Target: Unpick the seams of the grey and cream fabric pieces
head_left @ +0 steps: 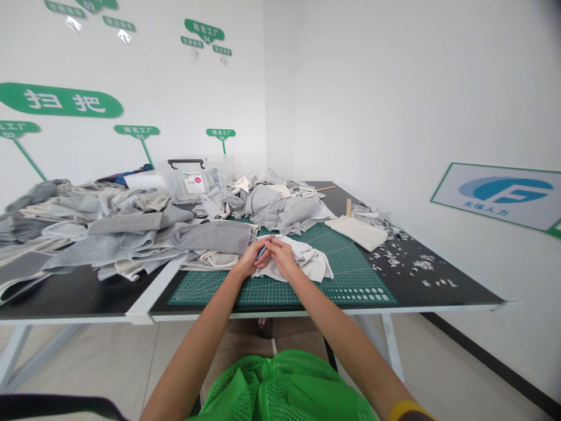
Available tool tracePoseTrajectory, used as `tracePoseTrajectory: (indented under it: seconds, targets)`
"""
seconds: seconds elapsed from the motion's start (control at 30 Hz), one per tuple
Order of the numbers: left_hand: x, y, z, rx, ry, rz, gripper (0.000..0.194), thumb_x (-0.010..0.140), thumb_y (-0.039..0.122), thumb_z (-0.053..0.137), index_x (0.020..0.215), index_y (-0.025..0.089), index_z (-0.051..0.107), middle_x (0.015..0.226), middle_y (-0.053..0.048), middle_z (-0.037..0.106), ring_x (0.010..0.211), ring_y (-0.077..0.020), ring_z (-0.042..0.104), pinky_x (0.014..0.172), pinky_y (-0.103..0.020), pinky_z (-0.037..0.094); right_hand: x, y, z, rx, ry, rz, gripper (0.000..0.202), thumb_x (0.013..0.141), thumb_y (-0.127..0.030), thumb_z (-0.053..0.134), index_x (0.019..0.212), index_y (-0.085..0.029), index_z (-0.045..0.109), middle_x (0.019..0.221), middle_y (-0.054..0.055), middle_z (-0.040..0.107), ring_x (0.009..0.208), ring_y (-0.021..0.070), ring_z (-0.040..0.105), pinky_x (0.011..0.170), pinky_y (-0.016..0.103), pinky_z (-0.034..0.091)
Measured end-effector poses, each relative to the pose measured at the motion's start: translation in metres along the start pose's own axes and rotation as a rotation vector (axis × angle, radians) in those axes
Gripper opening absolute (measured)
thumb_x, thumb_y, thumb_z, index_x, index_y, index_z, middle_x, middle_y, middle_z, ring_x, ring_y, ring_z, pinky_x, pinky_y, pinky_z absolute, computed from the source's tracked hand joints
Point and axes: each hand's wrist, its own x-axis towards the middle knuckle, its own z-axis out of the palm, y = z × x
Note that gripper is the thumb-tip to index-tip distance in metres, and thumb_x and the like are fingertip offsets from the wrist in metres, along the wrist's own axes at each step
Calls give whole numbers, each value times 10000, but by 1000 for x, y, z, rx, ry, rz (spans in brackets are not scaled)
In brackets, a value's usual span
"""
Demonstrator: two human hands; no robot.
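Note:
My left hand (249, 260) and my right hand (281, 257) meet over a crumpled white cloth (313, 261) on the green cutting mat (346, 257). Both are closed, fingers bent inward and touching or nearly so. Between them shows a small blue object (262, 252), mostly covered; its kind cannot be made out. The left fingers grip the cloth's upper edge. The right fingers curl beside the blue object, and what they pinch is largely hidden. A folded grey cloth (214, 235) lies just left of my hands.
Grey and white cloths (114, 234) pile up at left, with another heap (280, 204) behind the mat. A clear plastic box (173, 181) stands at the back. At right lie a folded cream cloth (357, 232), a wooden stick (349, 207) and small scraps (423, 263).

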Motion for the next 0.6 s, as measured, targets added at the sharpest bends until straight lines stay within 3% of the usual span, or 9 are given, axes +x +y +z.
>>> tracePoseTrajectory:
  seconds: [0.6]
  targets:
    - [0,0,1,2,-5,0,348,911,381,514,1160,147,577,357,99,368,246,-47,174,255,-123,189,0,-1,0,-8,-8,8,240,909,-304,574,1079,-135,591,1045,55,627,876,160,629,762,346,542]
